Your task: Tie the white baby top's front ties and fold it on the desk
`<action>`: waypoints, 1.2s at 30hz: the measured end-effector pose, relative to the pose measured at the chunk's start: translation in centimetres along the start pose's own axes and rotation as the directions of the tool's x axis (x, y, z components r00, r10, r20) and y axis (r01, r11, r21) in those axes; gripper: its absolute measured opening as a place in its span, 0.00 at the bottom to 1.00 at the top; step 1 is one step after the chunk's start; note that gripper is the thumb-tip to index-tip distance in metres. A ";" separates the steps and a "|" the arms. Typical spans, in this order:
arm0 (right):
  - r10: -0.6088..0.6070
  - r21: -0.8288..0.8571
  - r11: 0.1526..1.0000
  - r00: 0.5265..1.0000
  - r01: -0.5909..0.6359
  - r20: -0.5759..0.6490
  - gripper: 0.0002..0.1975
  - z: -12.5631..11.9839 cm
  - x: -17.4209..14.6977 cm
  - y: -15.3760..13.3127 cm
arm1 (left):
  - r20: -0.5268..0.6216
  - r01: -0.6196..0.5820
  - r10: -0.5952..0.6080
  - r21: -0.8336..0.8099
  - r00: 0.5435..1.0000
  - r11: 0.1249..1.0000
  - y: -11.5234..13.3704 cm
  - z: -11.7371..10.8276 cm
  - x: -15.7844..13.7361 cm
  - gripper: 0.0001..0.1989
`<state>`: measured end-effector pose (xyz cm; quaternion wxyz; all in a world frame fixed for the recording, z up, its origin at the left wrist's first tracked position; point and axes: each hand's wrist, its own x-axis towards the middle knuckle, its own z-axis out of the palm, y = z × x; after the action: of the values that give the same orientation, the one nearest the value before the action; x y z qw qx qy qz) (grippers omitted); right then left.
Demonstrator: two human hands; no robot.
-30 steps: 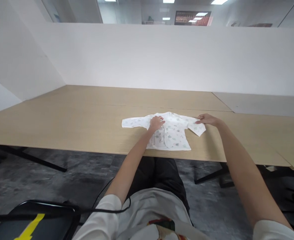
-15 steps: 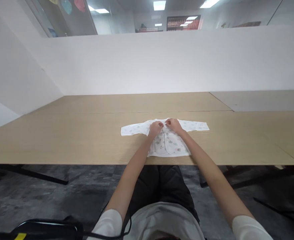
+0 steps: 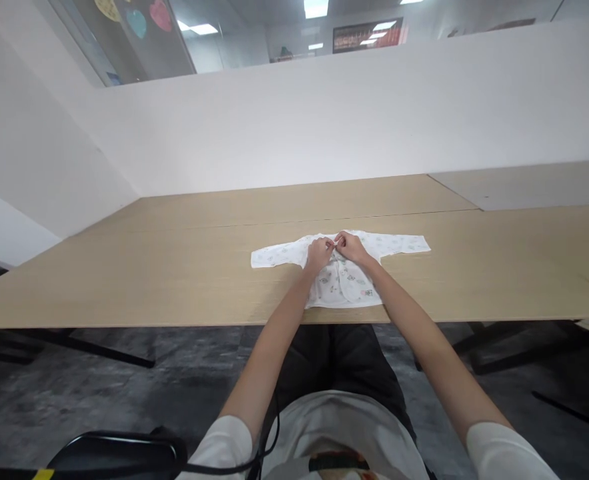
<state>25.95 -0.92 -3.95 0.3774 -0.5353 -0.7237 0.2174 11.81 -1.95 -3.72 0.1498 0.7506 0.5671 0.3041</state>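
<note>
While the head view looks down on the table (image 3: 184, 277), here's the shirt (image 3: 343, 287), laid flat, its sleeves (image 3: 277, 255) stretched out to either side and its hem (image 3: 344, 307) just beside the near edge! Left hand (image 3: 319, 254) and right hand (image 3: 351, 247) meet at the top middle of it, fingertips drawn in and all but touching, each apparently pinching a bit of fabric; whether that's a tie, a snap or a plain edge is too small for me to tell. Below them, a curved front flap lies fairly smooth. Delicate stuff, this: I'd call it the step of working the front edges at the top. And the next move? To my eye it calls for a light, steady pinch, one hand bracing the cloth against the other, so nothing gets tugged askew.
</note>
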 end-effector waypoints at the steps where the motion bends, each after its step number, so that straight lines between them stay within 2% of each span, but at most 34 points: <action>1: 0.026 0.010 1.000 0.999 -0.026 -0.023 0.10 0.1 0.0 -0.1 | -0.003 -0.011 0.011 -0.006 1.000 1.000 0.0 0.0 0.0 0.09; 5: 0.121 0.086 0.990 0.988 -0.113 -0.101 0.10 0.0 0.1 -0.3 | -0.031 -0.041 0.040 -0.049 0.999 0.998 0.0 0.0 -0.1 0.09; 9: 0.202 0.198 0.963 0.976 -0.183 -0.078 0.15 -0.4 0.0 -0.6 | -0.036 -0.092 0.089 -0.091 0.995 0.992 0.2 0.1 -0.1 0.09; 12: 0.259 0.258 0.938 0.963 -0.232 -0.075 0.15 -0.8 -0.1 -1.0 | -0.017 -0.080 0.079 -0.120 0.997 0.990 0.4 -0.2 -0.2 0.09; 16: 0.344 0.402 0.868 0.937 -0.293 -0.061 0.13 -1.2 -0.1 -1.3 | 0.093 0.041 -0.032 -0.096 0.995 0.995 0.9 -1.3 -0.6 0.11; 19: 0.387 0.494 0.810 0.921 -0.316 -0.046 0.11 -1.6 -0.1 -1.7 | 0.221 0.089 -0.079 -0.033 0.972 0.995 1.0 -2.1 -0.8 0.12; 22: 0.360 0.440 0.829 0.932 -0.345 0.053 0.10 -2.2 -0.6 -2.3 | 0.294 0.063 -0.042 -0.062 0.955 0.996 0.8 -2.5 -0.9 0.12; 25: 0.287 0.262 0.899 0.924 -0.351 0.252 0.10 -2.9 -1.3 -2.8 | 0.324 0.060 -0.022 -0.106 0.946 0.993 0.5 -2.6 -0.9 0.10; 27: 0.251 0.154 0.937 0.913 -0.312 0.322 0.12 -3.3 -1.6 -2.9 | 0.326 0.070 -0.025 -0.126 0.945 0.989 0.5 -2.5 -1.0 0.09; 31: 0.241 0.062 0.959 0.909 -0.277 0.339 0.14 -3.5 -1.8 -2.8 | 0.303 0.096 -0.048 -0.148 0.952 0.984 0.5 -2.4 -1.0 0.07; 36: 0.322 0.095 0.928 0.905 -0.359 0.279 0.14 -3.1 -2.0 -2.9 | 0.318 0.098 -0.039 -0.171 0.947 0.980 0.3 -2.4 -0.8 0.08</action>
<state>26.86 -3.99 -0.60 0.2734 -0.5920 -0.6442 0.3997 10.41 -3.07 -1.92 0.3175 0.7519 0.5314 0.2271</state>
